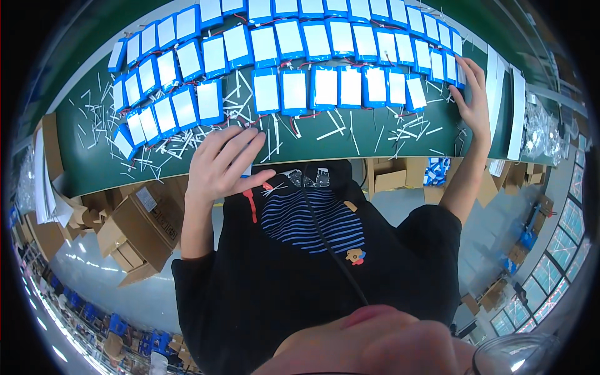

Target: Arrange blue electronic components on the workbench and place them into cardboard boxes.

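**A light, even touch is called for**

Blue-and-white packs (289, 39) are set out in three rows. The end pack (460, 76) at the middle row's right is flanked by the right hand's (473, 99) parted thumb and fingers; whether it is gripped cannot be told. The left hand (226, 164) is loosely spread at the near edge, its hold unclear. Packs are probably best handled by their sides (wires (295, 127) spared). The green worktop (78, 169) is littered with white strips (331, 133); cardboard boxes (140, 231) are seen below.

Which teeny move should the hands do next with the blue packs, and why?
Maybe the right hand should gently settle the blue-and-white pack ending the middle row: its fingers are right at that pack, while the left hand is far off, near loose white strips.
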Action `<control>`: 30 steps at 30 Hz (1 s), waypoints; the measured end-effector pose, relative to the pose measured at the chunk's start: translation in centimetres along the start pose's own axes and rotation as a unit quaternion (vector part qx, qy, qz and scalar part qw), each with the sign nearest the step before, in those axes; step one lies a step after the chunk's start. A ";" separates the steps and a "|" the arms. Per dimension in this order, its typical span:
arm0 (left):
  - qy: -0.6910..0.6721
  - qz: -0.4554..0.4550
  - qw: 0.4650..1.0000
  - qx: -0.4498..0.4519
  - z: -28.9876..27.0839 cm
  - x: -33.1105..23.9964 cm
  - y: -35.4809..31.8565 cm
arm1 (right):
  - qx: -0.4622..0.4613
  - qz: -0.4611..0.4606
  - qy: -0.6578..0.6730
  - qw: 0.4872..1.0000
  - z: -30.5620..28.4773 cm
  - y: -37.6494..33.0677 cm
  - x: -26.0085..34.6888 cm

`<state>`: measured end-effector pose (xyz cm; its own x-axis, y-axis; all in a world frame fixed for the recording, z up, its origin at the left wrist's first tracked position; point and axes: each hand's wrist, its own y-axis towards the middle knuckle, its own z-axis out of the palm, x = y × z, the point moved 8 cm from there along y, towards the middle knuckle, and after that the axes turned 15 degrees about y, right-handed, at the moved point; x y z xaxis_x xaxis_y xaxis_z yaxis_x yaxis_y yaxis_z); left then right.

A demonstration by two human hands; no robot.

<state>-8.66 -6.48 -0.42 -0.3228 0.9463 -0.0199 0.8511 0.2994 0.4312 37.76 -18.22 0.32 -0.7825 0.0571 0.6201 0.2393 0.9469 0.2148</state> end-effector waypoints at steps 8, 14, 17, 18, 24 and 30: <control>0.018 -0.062 0.986 -0.154 -4.2 3.3 1.1 | -0.006 0.052 0.015 0.999 -1.4 -0.4 -0.7; 0.065 -0.124 0.978 -0.153 -4.5 8.0 1.9 | -0.054 0.009 0.101 0.993 -1.2 -2.6 5.5; 0.090 -0.109 0.986 -0.088 -2.6 8.1 3.4 | 0.016 -0.059 0.115 0.992 2.4 -1.7 10.3; 0.106 -0.111 0.987 -0.047 -1.9 7.8 3.0 | 0.020 -0.060 0.125 0.990 4.4 -0.9 10.7; 0.105 -0.090 0.990 0.042 0.3 7.5 3.1 | 0.077 -0.112 0.018 0.991 9.9 -0.5 12.3; 0.080 -0.099 0.991 0.036 0.1 7.8 3.0 | 0.033 -0.108 0.011 0.994 10.3 -0.4 11.9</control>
<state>-8.60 1.82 0.64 -0.5441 0.8376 0.0484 0.7894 0.4915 0.3678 22.43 -14.69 -0.13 -0.7982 -0.1552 0.5821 0.0289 0.9553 0.2944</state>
